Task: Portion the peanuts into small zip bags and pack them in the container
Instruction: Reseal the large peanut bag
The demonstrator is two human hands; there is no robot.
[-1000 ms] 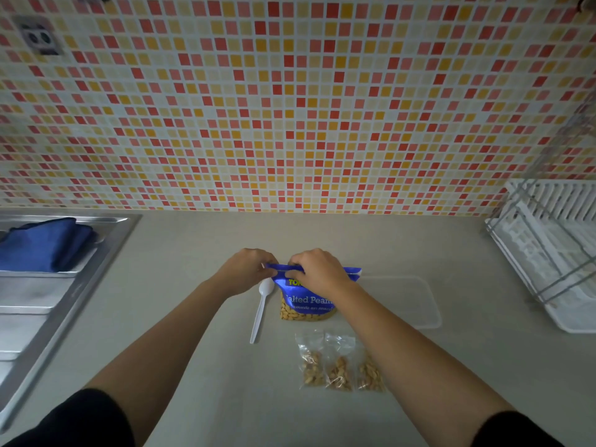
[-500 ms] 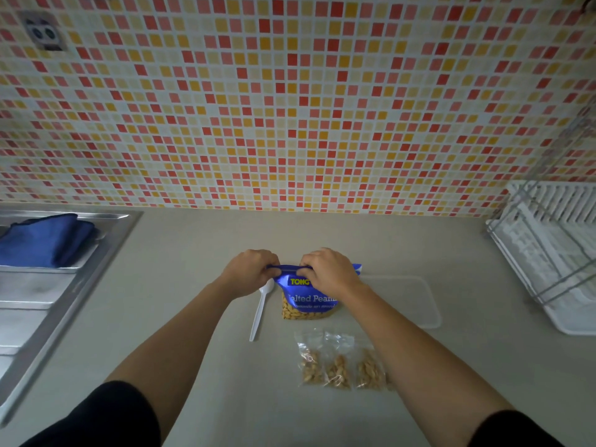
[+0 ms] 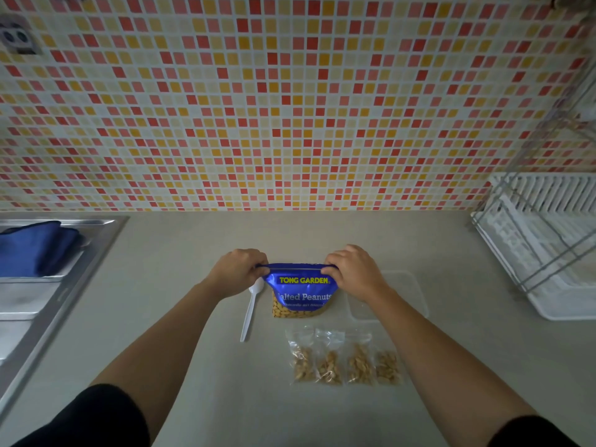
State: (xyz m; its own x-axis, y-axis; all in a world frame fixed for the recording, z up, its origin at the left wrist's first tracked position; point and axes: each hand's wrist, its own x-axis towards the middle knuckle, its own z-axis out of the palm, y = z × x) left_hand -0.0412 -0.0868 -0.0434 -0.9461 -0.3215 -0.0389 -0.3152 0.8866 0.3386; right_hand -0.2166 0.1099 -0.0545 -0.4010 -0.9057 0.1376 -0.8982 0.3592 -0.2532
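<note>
A blue salted-peanuts bag (image 3: 302, 290) stands upright at the middle of the counter. My left hand (image 3: 237, 272) pinches its top left corner and my right hand (image 3: 353, 272) pinches its top right corner, so the top edge is stretched flat between them. Several small clear zip bags with peanuts (image 3: 345, 359) lie in a row in front of the big bag. A white plastic spoon (image 3: 251, 309) lies left of the bag, bowl away from me. A clear plastic container (image 3: 406, 293) sits to the right, partly behind my right wrist.
A steel sink drainboard (image 3: 38, 301) runs along the left, with a blue cloth (image 3: 35, 248) on it. A white dish rack (image 3: 548, 246) stands at the right edge. The tiled wall (image 3: 290, 108) rises behind the counter.
My right hand has slid along the bag's top edge from near the left corner to the right corner. The bag front now shows fully. My left hand stayed put.
</note>
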